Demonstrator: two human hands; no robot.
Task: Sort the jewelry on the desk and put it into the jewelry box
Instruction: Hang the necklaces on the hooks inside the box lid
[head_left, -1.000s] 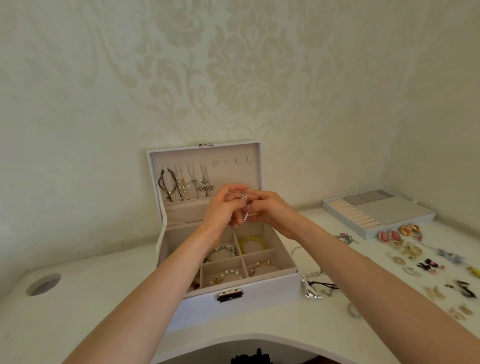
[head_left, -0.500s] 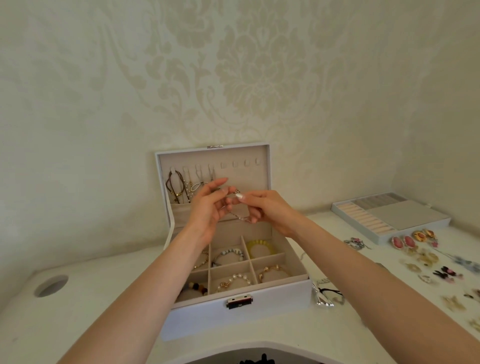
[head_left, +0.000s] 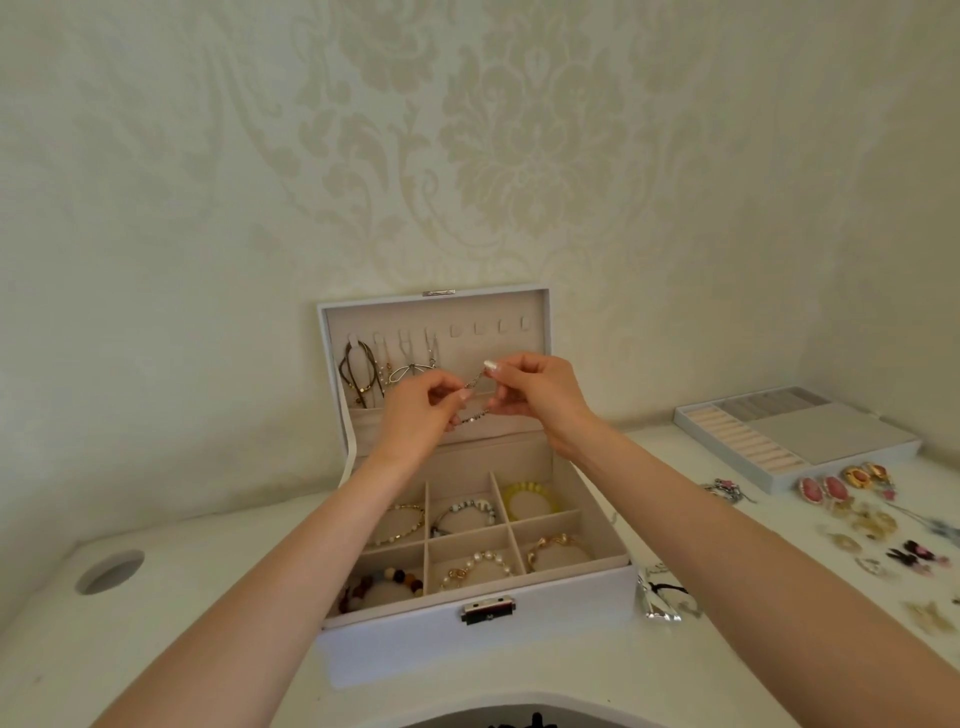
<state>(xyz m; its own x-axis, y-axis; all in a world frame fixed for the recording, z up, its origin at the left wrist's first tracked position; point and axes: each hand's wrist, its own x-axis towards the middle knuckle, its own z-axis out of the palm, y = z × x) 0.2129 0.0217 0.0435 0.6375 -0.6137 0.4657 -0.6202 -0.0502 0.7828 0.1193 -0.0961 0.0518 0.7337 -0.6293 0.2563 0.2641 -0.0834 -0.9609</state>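
We see the left hand (head_left: 421, 410) and right hand (head_left: 540, 395) pinching a thin chain (head_left: 475, 382) between them before the open jewelry box's (head_left: 467, 644) lid (head_left: 535, 322).

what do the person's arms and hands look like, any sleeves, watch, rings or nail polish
The left forearm and right forearm are bare to the frame edge, with no sleeves in view. The left hand and right hand wear no gloves. No watch, bracelet or ring shows. The right hand's nails look long with pale, whitish tips.
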